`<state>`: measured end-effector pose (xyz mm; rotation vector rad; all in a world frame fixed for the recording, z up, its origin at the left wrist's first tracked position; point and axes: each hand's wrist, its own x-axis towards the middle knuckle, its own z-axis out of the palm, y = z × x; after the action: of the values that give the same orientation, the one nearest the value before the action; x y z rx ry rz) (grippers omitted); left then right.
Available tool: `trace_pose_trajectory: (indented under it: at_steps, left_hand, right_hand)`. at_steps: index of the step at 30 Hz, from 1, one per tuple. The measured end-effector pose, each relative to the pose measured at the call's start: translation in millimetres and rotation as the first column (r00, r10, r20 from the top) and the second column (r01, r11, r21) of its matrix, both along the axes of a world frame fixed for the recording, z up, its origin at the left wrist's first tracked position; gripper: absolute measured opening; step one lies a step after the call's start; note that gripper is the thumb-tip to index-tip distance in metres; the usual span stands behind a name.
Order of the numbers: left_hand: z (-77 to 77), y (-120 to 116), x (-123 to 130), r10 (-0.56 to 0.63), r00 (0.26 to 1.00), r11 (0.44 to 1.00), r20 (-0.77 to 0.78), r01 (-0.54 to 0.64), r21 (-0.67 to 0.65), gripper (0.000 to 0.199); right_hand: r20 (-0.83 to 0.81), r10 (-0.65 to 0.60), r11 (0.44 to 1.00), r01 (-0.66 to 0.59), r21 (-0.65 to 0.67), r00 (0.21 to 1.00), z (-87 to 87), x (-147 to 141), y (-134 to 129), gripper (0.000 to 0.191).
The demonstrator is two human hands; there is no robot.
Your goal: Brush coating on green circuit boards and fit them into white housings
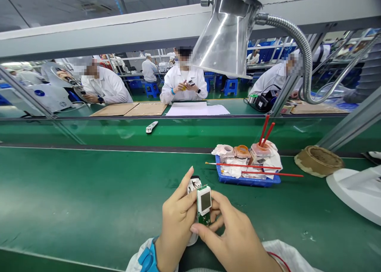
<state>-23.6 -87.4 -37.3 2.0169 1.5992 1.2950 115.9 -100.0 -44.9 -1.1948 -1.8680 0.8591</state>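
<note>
My right hand [235, 232] grips a small green circuit board [204, 205] with a grey display in a white frame, thumb on the near edge and fingers behind. Closed around a white plastic housing [194, 183] is my left hand [178, 214], its index finger pointing up and its thumb side close against the board. The housing sits behind and left of the board, and most of it is hidden by my fingers and the board. Both parts are held above the green bench [89, 196].
A blue tray [248, 181] holds small bottles, tissue and red-handled brushes [253, 167]. A brown round dish [318, 161] and white stand base [357, 190] are at right. A metal hood [228, 34] hangs above. A white device [151, 127] lies beyond; co-workers sit opposite.
</note>
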Motion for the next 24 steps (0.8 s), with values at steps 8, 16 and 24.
trace_pose_trajectory:
  at_steps: [8, 16, 24]
  left_hand:
    - [6.4, -3, -1, -0.037, 0.962, 0.96, 0.27, 0.109, -0.258, 0.029]
    - [3.9, -7, -4, -0.194, 0.709, 0.84, 0.678, 0.477, -0.259, 0.049]
    - [4.2, -6, -2, -0.167, 0.83, 0.89, 0.532, 0.359, -0.28, 0.044]
  right_hand:
    - [0.021, 0.044, 0.977, -0.047, 0.208, 0.999, -2.2, 7, 5, 0.058]
    - [-0.088, 0.048, 0.999, -0.046, 0.015, 0.995, 4.1, 16, 13, 0.051]
    - [-0.119, 0.059, 0.998, -0.06, 0.0, 0.991, 7.2, 16, 12, 0.052]
